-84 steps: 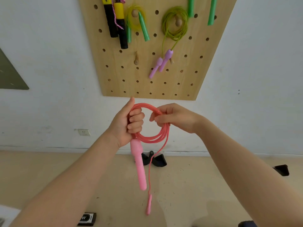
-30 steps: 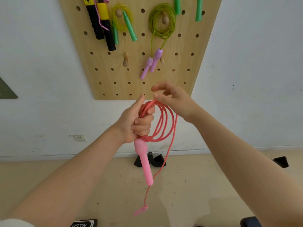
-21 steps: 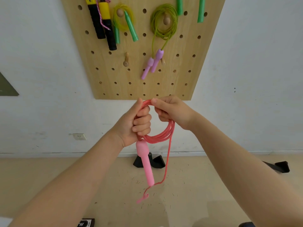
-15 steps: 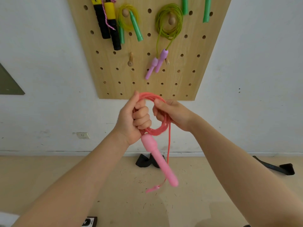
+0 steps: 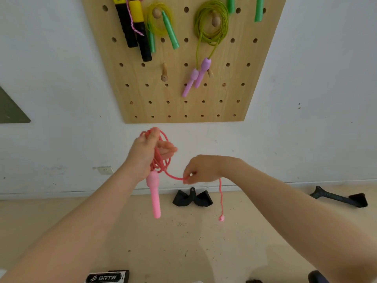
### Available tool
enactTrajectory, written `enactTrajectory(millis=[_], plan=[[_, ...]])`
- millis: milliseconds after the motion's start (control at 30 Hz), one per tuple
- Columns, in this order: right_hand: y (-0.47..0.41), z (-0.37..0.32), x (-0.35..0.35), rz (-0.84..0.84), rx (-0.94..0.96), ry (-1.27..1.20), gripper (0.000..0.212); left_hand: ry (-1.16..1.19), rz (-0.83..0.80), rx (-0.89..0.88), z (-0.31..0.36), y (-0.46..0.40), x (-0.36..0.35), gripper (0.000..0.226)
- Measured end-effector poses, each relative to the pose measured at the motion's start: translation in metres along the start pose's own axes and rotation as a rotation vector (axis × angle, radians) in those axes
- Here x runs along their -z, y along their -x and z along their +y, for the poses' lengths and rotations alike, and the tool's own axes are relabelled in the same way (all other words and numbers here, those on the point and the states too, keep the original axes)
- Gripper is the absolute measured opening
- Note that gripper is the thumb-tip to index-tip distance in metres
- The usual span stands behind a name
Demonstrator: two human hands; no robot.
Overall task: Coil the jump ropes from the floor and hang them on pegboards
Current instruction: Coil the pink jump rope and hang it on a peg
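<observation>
head | left hand (image 5: 145,154) grips coiled pink plastic jump rope (image 5: 161,158) at centre, pink handle (image 5: 154,194) hanging toward 6 o'clock | right hand (image 5: 202,169) at 3 o'clock pinches loose strand | wooden pegboard (image 5: 179,103) at 12 o'clock

Pink jump rope (image 5: 161,160), tan pegboard (image 5: 175,99), lime rope (image 5: 211,25) with lilac handles (image 5: 195,76).
</observation>
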State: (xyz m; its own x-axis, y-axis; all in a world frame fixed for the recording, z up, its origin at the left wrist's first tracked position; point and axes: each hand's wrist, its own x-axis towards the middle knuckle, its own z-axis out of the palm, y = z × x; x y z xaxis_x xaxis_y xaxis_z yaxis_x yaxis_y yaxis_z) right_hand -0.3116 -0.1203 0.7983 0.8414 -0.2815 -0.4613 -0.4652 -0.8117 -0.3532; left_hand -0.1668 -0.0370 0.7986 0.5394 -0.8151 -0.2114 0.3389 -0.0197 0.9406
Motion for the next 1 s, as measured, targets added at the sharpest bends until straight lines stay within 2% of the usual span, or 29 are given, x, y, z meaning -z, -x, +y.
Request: enactTrajectory(millis=[133,200,267,333,400,467,567,700,767,833,933,1000], plan=[[0.002,-0.018,0.020,0.185,0.145,0.026,0.019,-0.468,-0.080,-0.049,-0.008,0.013,-0.016,0.028],[0.006,-0.014,0.031,0.253,0.138,0.003,0.015,-0.586,-0.174,-0.003,-0.009,0.016,-0.019,0.035],[0.013,-0.006,0.041,0.346,0.099,-0.046,0.034,-0.596,-0.298,0.086,-0.006,0.017,-0.019,0.041],[0.022,0.004,0.049,0.415,0.099,-0.135,0.043,-0.632,-0.407,0.132,-0.003,0.020,-0.020,0.050],[0.026,0.014,0.053,0.465,0.129,-0.256,0.045,-0.526,-0.489,0.174,-0.005,0.020,-0.023,0.053],[0.025,0.023,0.051,0.557,0.145,-0.371,0.039,-0.284,-0.522,0.253,-0.004,0.018,-0.027,0.049],[0.022,0.032,0.046,0.655,0.144,-0.443,0.031,-0.097,-0.566,0.303,0.001,0.012,-0.033,0.048],[0.025,0.039,0.030,0.429,0.192,-0.913,0.023,0.147,-0.687,0.236,0.009,0.007,-0.037,0.044],[0.027,0.044,0.024,0.390,0.219,-1.075,0.014,0.243,-0.783,0.209,0.011,0.006,-0.038,0.041],[0.028,0.051,0.023,0.402,0.224,-1.097,0.014,0.289,-0.865,0.216,0.006,0.005,-0.038,0.038],[0.033,0.061,0.027,0.356,0.238,-1.041,0.035,0.356,-1.006,0.288,-0.006,0.004,-0.043,0.035],[0.040,0.065,0.030,0.304,0.296,-0.976,0.018,0.280,-0.938,0.311,-0.006,0.006,-0.049,0.038]])
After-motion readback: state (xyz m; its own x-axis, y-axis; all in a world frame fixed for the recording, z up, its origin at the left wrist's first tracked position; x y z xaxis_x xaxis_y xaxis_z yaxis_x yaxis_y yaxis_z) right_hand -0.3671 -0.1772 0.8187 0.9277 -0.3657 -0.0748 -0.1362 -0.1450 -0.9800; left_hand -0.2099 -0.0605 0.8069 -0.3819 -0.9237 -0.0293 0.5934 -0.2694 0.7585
